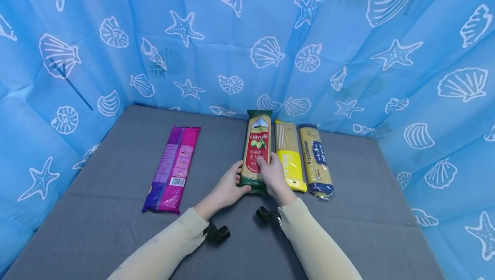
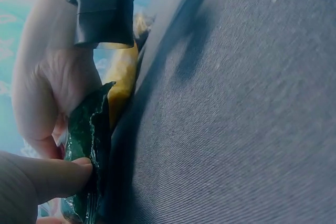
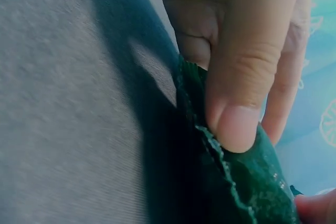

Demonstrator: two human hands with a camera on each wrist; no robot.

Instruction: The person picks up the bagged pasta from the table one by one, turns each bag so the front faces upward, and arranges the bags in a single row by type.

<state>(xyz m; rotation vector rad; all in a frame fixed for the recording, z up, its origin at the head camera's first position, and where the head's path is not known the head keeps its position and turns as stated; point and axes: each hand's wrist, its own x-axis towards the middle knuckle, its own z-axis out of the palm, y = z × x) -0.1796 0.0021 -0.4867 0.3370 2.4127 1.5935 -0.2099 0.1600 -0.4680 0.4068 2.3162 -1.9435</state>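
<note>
A green-ended spaghetti pack (image 1: 258, 142) with a red Olivoilà label stands lengthwise before me, both hands at its near half. My left hand (image 1: 226, 187) grips its lower left side, thumb across the green end. In the right wrist view the left thumb (image 3: 239, 124) presses that green wrapper (image 3: 262, 182). My right hand (image 1: 273, 174) holds the right side, its thumb on the label; in the left wrist view the right hand (image 2: 58, 77) reaches down to the pack. A dark shadow lies beneath the pack's near end. Fingers under the pack are hidden.
A yellow-and-clear pasta pack (image 1: 290, 159) lies just right of the held one, then a blue-labelled spaghetti pack (image 1: 317, 159). Apart at the left lies a pink-and-purple pack (image 1: 172, 170). A grey cloth-covered table (image 1: 348, 237) meets a blue seashell curtain (image 1: 239, 56).
</note>
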